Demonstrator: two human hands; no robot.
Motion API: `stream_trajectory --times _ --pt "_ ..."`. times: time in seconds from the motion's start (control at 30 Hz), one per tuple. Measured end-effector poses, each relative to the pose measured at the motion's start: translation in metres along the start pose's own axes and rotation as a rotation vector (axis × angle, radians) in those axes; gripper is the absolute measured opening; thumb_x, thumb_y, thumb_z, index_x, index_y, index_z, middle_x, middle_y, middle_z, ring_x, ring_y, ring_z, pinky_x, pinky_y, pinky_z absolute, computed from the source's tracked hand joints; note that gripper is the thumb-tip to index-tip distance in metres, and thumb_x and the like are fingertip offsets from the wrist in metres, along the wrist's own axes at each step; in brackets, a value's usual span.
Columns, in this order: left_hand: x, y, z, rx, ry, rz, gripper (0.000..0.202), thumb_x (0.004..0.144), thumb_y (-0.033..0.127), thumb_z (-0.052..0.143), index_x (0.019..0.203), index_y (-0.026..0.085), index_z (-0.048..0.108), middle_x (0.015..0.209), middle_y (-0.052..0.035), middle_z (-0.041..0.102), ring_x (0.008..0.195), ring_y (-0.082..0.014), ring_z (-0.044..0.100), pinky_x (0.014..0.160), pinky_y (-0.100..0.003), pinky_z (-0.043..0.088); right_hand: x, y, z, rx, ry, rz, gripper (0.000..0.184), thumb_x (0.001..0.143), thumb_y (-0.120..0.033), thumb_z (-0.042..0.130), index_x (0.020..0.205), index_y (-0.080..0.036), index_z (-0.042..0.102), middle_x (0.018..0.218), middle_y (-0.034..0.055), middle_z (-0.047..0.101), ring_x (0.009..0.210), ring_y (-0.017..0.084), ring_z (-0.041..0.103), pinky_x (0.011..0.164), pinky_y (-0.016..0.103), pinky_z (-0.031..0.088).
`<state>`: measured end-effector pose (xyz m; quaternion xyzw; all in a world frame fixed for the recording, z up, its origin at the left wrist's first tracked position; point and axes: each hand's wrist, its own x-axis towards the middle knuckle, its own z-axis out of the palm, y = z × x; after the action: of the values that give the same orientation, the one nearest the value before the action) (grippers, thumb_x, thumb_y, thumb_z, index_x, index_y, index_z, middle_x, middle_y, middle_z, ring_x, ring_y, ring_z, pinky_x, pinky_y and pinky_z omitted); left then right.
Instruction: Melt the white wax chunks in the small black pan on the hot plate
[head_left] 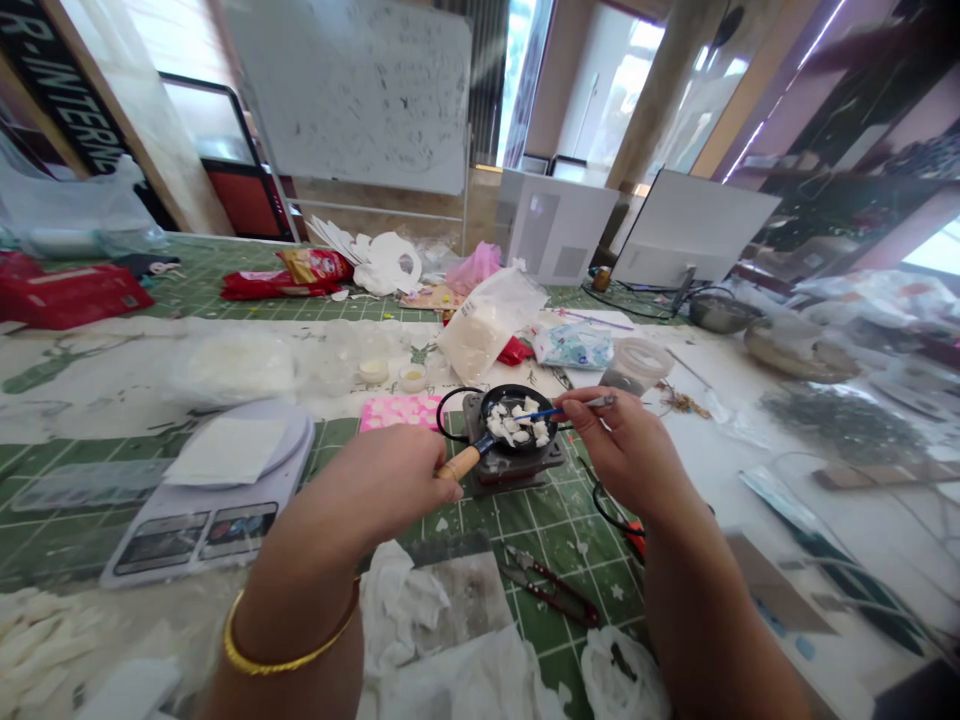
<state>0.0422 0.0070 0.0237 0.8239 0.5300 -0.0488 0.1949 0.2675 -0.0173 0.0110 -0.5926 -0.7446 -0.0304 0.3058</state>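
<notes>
My left hand [401, 475] is closed round the wooden handle [459, 464] of a small black frying pan [517, 392]. The pan rests on a small dark hot plate [517, 474]. White chunks [513, 426] lie loose inside it; their material I cannot make out. In my right hand [622, 445] is a thin blue stick tool with a pale end [551, 411], pinched between thumb and fingers. Its tip reaches down among the chunks. A pink mould [402, 412] with white fill lies left of the pan, partly behind my left hand.
A kitchen scale [225, 490] bearing a white sheet stands at left. Thread snips [551, 588] and crumpled white tissue [405, 600] lie in front of the hot plate. Behind it stands a bag of white material [491, 325]. A black cable [611, 510] runs beside my right forearm.
</notes>
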Motion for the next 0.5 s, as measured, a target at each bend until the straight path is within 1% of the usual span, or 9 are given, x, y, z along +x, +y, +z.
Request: stream_trajectory --times 0.07,0.2,0.33,0.43,0.5 --pt "-0.0001 0.0003 -0.0002 0.0 -0.001 0.001 0.031 0.068 0.049 0.046 0.064 0.022 0.061 0.062 -0.0012 0.061 0.052 -0.0135 0.051 0.045 -0.024 0.027 0.0008 -0.0006 0.0018 -0.014 -0.029 -0.01 0.025 0.085 -0.031 0.038 0.086 -0.02 0.06 0.082 0.0015 0.064 0.079 0.015 0.055 0.075 0.029 0.036" --pt "0.0005 0.0003 0.0008 -0.002 -0.007 0.0 0.028 0.068 0.046 0.047 0.065 0.023 0.061 0.061 0.0 0.06 0.052 -0.0132 0.051 0.045 -0.024 0.028 0.0014 -0.0009 0.0031 -0.037 -0.035 0.0 0.026 0.085 -0.031 0.038 0.085 -0.02 0.061 0.081 0.0014 0.064 0.08 0.016 0.055 0.077 0.03 0.035" --pt "0.001 0.0004 0.0009 0.007 0.004 0.001 0.028 0.068 0.047 0.046 0.064 0.023 0.06 0.061 0.0004 0.06 0.052 -0.0132 0.051 0.045 -0.024 0.028 0.0013 -0.0007 0.0043 -0.037 -0.076 0.007 0.026 0.085 -0.031 0.038 0.085 -0.02 0.061 0.084 0.0024 0.065 0.083 0.017 0.054 0.08 0.032 0.035" --pt "0.0006 0.001 -0.0001 0.007 0.0 -0.004 0.029 0.068 0.048 0.046 0.064 0.022 0.06 0.062 0.0001 0.06 0.052 -0.0131 0.051 0.045 -0.024 0.027 0.0009 -0.0009 0.0039 -0.073 -0.065 0.018 0.027 0.085 -0.031 0.037 0.083 -0.02 0.061 0.085 0.003 0.065 0.085 0.018 0.053 0.083 0.035 0.033" --pt "0.0002 0.002 -0.0007 0.008 -0.01 -0.005 0.03 0.068 0.048 0.046 0.064 0.022 0.06 0.062 -0.0003 0.061 0.052 -0.0129 0.05 0.045 -0.024 0.027 0.0006 -0.0019 0.0032 -0.066 -0.06 0.009 0.027 0.085 -0.031 0.037 0.082 -0.019 0.062 0.086 0.0032 0.065 0.084 0.017 0.053 0.083 0.035 0.033"
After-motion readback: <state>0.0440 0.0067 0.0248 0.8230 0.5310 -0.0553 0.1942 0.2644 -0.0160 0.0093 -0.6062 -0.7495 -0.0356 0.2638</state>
